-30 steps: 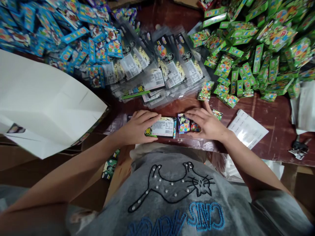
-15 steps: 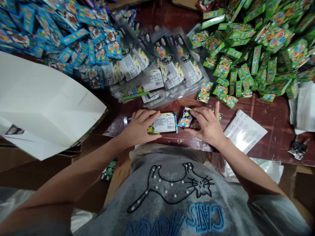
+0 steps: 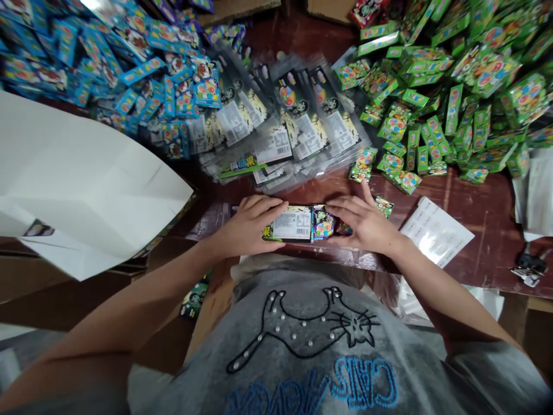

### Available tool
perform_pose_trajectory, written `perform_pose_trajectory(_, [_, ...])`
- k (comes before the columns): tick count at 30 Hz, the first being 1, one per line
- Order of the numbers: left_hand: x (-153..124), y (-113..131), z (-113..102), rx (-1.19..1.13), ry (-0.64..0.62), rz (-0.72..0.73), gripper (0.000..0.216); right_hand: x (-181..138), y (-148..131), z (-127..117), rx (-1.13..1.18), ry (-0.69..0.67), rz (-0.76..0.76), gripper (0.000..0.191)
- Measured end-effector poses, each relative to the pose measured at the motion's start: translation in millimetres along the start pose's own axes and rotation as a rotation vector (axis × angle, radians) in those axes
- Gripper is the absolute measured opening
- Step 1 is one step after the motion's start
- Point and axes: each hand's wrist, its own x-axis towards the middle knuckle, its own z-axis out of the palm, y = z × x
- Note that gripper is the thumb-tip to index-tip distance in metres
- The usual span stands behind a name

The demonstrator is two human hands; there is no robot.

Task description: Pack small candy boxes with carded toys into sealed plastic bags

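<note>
My left hand (image 3: 254, 226) is wrapped over a flat black and yellow packet with a white barcode label (image 3: 292, 223), which lies along the near table edge. My right hand (image 3: 365, 222) is closed over a row of small candy boxes. A purple candy box (image 3: 322, 222) sticks out on its left side, against or very near the right end of the packet. Under the right fingers a red box (image 3: 344, 227) shows in part, and a green box (image 3: 383, 205) peeks out beyond the knuckles. The palm hides the rest of the row.
Clear printed bags (image 3: 305, 124) lie fanned out ahead. Blue candy boxes (image 3: 142, 70) heap up at the far left, green ones (image 3: 436, 135) at the right. A large white card sheet (image 3: 86, 178) juts in from the left. A white sticker sheet (image 3: 437, 230) and keys (image 3: 529, 265) lie right.
My right hand has slid the candy boxes left, closing the gap to the packet. The purple box, tilted before, now stands in line with the packet's end. The left hand still holds the packet.
</note>
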Motion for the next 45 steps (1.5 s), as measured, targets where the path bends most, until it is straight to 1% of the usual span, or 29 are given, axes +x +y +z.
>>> perform_pose_trajectory(2, [-1,5,3,0.020,0.029,-0.050,0.084,0,-2,4,-0.041,0.028,0.016,0.068])
perform_pose_trajectory(5, [-1,11,6,0.018,0.036,-0.096,0.088,-1,-7,10,-0.061,0.063,0.040,0.068])
perform_pose_trajectory(10, [6,16,6,-0.005,-0.032,-0.076,0.086,5,-14,19,-0.052,-0.006,-0.030,0.069])
perform_pose_trajectory(11, [8,17,6,-0.004,-0.036,-0.081,0.086,5,-15,17,-0.061,-0.014,-0.020,0.073])
perform_pose_trajectory(13, [10,19,5,0.011,-0.035,-0.104,0.088,-1,-14,10,-0.107,-0.004,0.056,0.089])
perform_pose_trajectory(15, [10,21,5,0.036,-0.037,-0.133,0.088,-14,-12,-3,-0.180,0.034,0.178,0.109])
perform_pose_trajectory(17, [11,23,5,0.056,-0.038,-0.156,0.087,-31,-10,-16,-0.237,0.051,0.263,0.119])
perform_pose_trajectory(18, [12,24,5,0.059,-0.037,-0.161,0.087,-38,-9,-20,-0.250,0.044,0.279,0.118])
perform_pose_trajectory(19, [14,26,5,0.056,-0.036,-0.162,0.087,-43,-9,-21,-0.254,0.031,0.279,0.113])
perform_pose_trajectory(21, [19,30,7,0.043,-0.040,-0.149,0.086,-47,-8,-18,-0.241,0.023,0.268,0.097])
perform_pose_trajectory(23, [25,33,9,0.030,-0.049,-0.120,0.085,-42,-5,-9,-0.195,0.036,0.236,0.080])
perform_pose_trajectory(24, [28,34,10,0.027,-0.055,-0.106,0.085,-37,-3,-5,-0.161,0.038,0.201,0.075])
perform_pose_trajectory(26, [31,35,11,0.019,-0.065,-0.088,0.085,-26,2,2,-0.095,0.033,0.117,0.072])
perform_pose_trajectory(28, [33,34,12,0.007,-0.065,-0.086,0.087,-18,6,4,-0.061,0.021,0.067,0.071])
perform_pose_trajectory(32, [31,35,12,0.017,-0.059,-0.151,0.090,-13,5,5,-0.075,0.015,0.073,0.077])
perform_pose_trajectory(34, [31,38,13,0.027,-0.058,-0.162,0.089,-13,-1,9,-0.095,0.028,0.060,0.085])
perform_pose_trajectory(37, [32,40,14,0.010,-0.062,-0.123,0.086,-14,-8,11,-0.093,0.019,0.026,0.103])
perform_pose_trajectory(39, [32,39,13,0.008,-0.076,-0.099,0.086,-18,-8,2,-0.085,0.013,0.027,0.110])
perform_pose_trajectory(41, [32,38,9,0.033,-0.092,-0.097,0.087,-27,-1,-16,-0.115,-0.015,0.061,0.111])
perform_pose_trajectory(43, [32,39,5,0.073,-0.098,-0.111,0.086,-38,9,-37,-0.178,-0.084,0.096,0.103])
perform_pose_trajectory(45, [34,42,1,0.105,-0.104,-0.124,0.084,-48,21,-52,-0.234,-0.153,0.094,0.088])
